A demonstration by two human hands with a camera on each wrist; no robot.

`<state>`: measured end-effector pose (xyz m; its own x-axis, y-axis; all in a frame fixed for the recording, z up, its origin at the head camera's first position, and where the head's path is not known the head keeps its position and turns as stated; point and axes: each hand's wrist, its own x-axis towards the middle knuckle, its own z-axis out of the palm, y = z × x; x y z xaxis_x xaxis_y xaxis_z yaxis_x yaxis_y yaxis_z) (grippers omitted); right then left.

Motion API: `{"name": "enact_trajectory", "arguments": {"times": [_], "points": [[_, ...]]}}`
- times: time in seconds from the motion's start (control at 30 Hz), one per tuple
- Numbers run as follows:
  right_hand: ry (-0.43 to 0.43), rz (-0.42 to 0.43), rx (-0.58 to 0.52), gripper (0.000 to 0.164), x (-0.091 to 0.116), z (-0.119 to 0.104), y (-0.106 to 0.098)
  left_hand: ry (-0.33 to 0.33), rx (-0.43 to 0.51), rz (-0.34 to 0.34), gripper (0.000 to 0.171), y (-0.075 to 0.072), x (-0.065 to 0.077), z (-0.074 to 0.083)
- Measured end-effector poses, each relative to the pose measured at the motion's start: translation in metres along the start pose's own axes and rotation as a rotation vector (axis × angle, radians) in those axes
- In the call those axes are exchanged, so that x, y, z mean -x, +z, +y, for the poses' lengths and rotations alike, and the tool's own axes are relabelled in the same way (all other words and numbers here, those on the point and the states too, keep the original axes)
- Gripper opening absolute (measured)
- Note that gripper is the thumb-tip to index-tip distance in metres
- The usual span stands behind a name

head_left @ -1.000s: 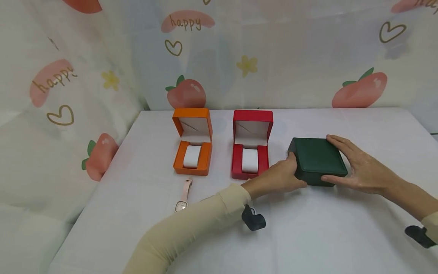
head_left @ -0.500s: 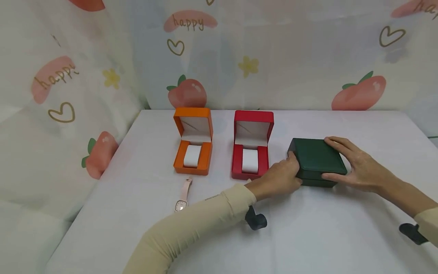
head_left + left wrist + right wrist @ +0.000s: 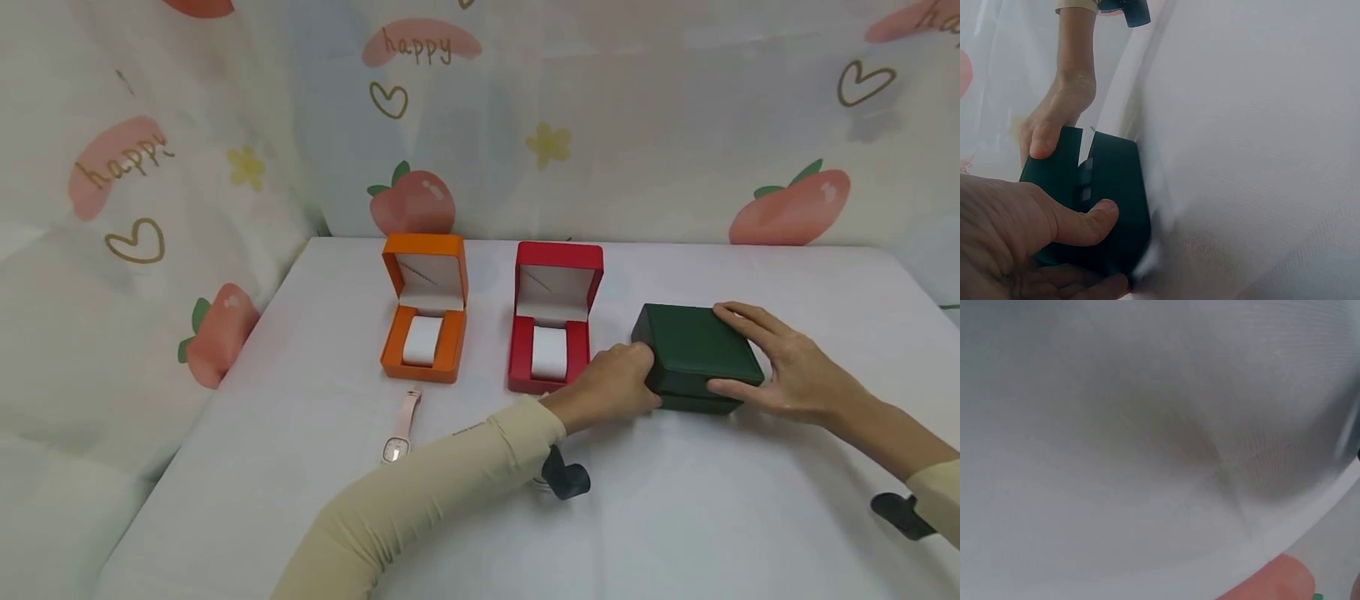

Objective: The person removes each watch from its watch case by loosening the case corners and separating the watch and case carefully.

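Note:
A dark green box (image 3: 701, 348) sits on the right part of the white table. My left hand (image 3: 611, 383) grips its near left corner. In the left wrist view, the left thumb (image 3: 1088, 226) presses on the box's lower half, with fingers curled beneath. My right hand (image 3: 795, 367) holds the lid from the right, thumb on the front side and fingers at the far edge. A narrow gap shows between lid (image 3: 1054, 172) and base (image 3: 1119, 178) in the left wrist view. The right wrist view shows neither hand.
An orange box (image 3: 423, 346) and a red box (image 3: 551, 350) stand open, each with a white cushion. A pink-strapped watch (image 3: 401, 429) lies before the orange one. Something small and silvery (image 3: 540, 482) is mostly hidden by my left sleeve. A printed curtain (image 3: 600, 125) hangs behind.
My left fingers have curled in more closely at the green box's left corner. The seam between its lid and base shows more clearly at the front. The right hand keeps its hold.

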<state>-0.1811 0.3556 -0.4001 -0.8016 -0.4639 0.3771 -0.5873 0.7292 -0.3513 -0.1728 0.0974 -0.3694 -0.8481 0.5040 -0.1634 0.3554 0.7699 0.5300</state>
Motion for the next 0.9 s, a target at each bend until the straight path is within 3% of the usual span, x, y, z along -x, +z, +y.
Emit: {"name": "enact_trajectory", "arguments": {"times": [0.27,0.67,0.9], "points": [[0.045,-0.028,-0.040,0.096,-0.004,-0.001,-0.004,-0.001,0.003,-0.002,0.039,0.001,0.000,0.000],[0.104,-0.086,-0.084,0.079,-0.013,-0.005,-0.010,0.025,0.005,-0.001,0.027,0.001,0.004,-0.002],[0.162,-0.122,-0.105,0.064,-0.022,-0.004,-0.019,0.062,-0.044,0.019,0.021,0.002,0.005,0.000]]}}
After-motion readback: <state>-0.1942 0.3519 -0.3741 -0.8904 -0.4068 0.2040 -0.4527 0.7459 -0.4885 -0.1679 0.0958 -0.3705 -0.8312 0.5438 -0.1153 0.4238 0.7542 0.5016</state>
